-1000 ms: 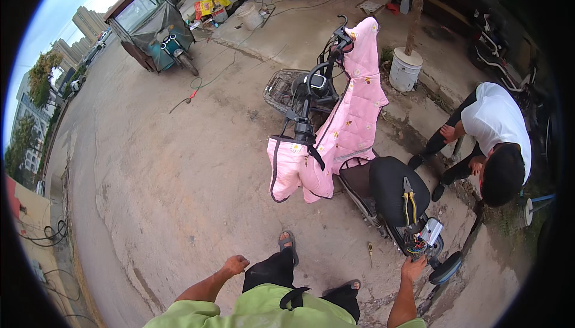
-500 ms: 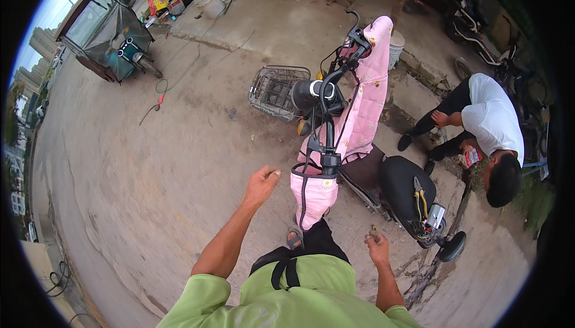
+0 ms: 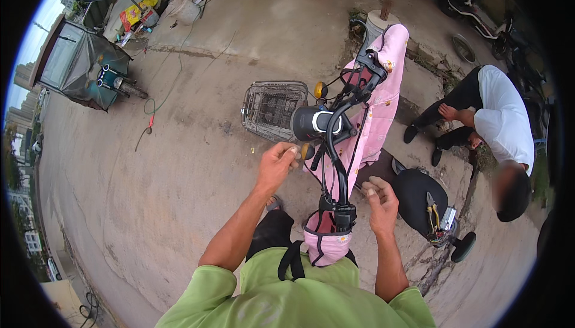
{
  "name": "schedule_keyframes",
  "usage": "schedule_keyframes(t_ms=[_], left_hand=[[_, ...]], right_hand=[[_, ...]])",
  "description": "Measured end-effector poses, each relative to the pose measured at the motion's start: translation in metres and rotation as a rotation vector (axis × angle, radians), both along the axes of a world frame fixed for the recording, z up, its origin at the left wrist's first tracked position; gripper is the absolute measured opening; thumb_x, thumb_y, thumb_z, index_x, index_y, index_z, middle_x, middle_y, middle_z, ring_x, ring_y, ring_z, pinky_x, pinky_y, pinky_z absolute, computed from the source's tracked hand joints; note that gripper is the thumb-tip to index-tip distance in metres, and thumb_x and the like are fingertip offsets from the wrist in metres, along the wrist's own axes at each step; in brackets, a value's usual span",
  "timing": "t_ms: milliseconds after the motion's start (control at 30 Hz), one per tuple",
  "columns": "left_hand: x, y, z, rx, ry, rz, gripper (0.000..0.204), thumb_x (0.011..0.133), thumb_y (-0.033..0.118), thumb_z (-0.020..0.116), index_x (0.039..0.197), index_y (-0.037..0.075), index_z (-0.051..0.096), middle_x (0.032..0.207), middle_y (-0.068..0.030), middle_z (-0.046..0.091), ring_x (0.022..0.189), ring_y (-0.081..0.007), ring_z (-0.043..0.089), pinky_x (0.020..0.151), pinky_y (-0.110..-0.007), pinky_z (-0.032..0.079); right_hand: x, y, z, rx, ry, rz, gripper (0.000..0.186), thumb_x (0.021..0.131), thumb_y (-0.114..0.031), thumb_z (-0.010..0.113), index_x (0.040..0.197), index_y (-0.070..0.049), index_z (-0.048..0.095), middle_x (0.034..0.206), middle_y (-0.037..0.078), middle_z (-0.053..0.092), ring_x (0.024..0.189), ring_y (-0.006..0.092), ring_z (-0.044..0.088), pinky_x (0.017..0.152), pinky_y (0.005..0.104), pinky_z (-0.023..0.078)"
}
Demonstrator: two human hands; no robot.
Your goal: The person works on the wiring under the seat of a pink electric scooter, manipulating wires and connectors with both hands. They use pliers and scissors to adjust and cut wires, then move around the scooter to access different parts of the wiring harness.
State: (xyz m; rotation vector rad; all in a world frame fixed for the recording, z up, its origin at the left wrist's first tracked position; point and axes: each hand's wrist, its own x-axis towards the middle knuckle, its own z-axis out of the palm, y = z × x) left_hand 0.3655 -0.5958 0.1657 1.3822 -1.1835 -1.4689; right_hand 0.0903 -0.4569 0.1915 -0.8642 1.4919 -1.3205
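Observation:
My left hand (image 3: 278, 163) is closed beside an amber turn signal (image 3: 307, 151), left of the electric bike's handlebar (image 3: 339, 169); what it holds, if anything, is unclear. My right hand (image 3: 378, 199) hovers right of the handlebar, fingers loosely bent and apart, nothing visible in them. A quilted pink apron with flowers (image 3: 386, 100) hangs on the front, beside the round black headlamp (image 3: 305, 121) and wire basket (image 3: 260, 109). Pliers with yellow handles (image 3: 431, 211) lie on the black seat (image 3: 413, 199). Behind it are a silver box (image 3: 447, 219) and exposed wires.
A person in a white shirt (image 3: 500, 118) bends over at the right. A covered tricycle (image 3: 78, 70) stands upper left, with a green cord (image 3: 150, 105) on the pavement. A white bucket with a post (image 3: 375, 18) is behind the bike; more two-wheelers (image 3: 461, 11) stand upper right.
I have moved toward the bike's front. My left hand has risen to the turn signal; my right hand has left the rear wiring and come up beside the handlebar.

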Motion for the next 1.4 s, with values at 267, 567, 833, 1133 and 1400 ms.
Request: schedule_keyframes(t_ms=[267,567,833,1133,1400], left_hand=[[-0.035,-0.154,0.0,-0.266,-0.029,-0.294,0.023,0.101,0.014,0.061,0.118,0.0,0.069,0.1,-0.0071,0.073,0.09,-0.0128,0.066,0.081,-0.029,0.053],[-0.072,-0.238,0.016,-0.217,-0.05,-0.789,0.026,0.1,0.019,0.063,0.115,-0.001,0.071,0.098,-0.0085,0.073,0.091,-0.0161,0.067,0.083,-0.032,0.052],[-0.028,-0.294,0.022,0.321,0.375,-0.838,0.023,0.102,0.023,0.066,0.101,0.001,0.07,0.086,-0.0034,0.066,0.071,-0.012,0.061,0.067,-0.028,0.053],[0.032,-0.287,0.057,0.073,0.083,-0.864,0.023,0.097,0.017,0.067,0.109,-0.003,0.073,0.09,-0.008,0.073,0.082,-0.0157,0.066,0.079,-0.033,0.054],[0.068,-0.275,0.066,-0.155,-0.338,-0.875,0.022,0.093,0.011,0.073,0.111,-0.002,0.07,0.1,-0.0075,0.072,0.093,-0.0123,0.064,0.083,-0.03,0.052]], right_hand=[[0.071,-0.048,0.026,0.047,0.367,-0.102,0.036,0.094,-0.005,0.066,0.128,0.004,0.062,0.113,0.013,0.071,0.1,0.0193,0.069,0.092,0.0344,0.055],[0.101,-0.066,0.029,0.259,0.722,-0.306,0.031,0.087,-0.01,0.071,0.116,0.001,0.068,0.097,0.017,0.069,0.087,0.029,0.07,0.08,0.0383,0.055],[0.104,-0.073,0.032,0.29,0.703,-0.316,0.028,0.086,-0.011,0.072,0.111,0.001,0.069,0.096,0.017,0.07,0.081,0.0285,0.07,0.077,0.0384,0.056],[0.098,-0.076,0.039,0.269,0.649,-0.297,0.028,0.086,-0.012,0.073,0.111,0.0,0.07,0.095,0.017,0.07,0.081,0.028,0.071,0.074,0.038,0.056],[0.096,-0.074,0.035,0.241,0.615,-0.328,0.031,0.085,-0.013,0.074,0.112,0.001,0.069,0.094,0.018,0.07,0.08,0.0288,0.07,0.073,0.0395,0.056]])
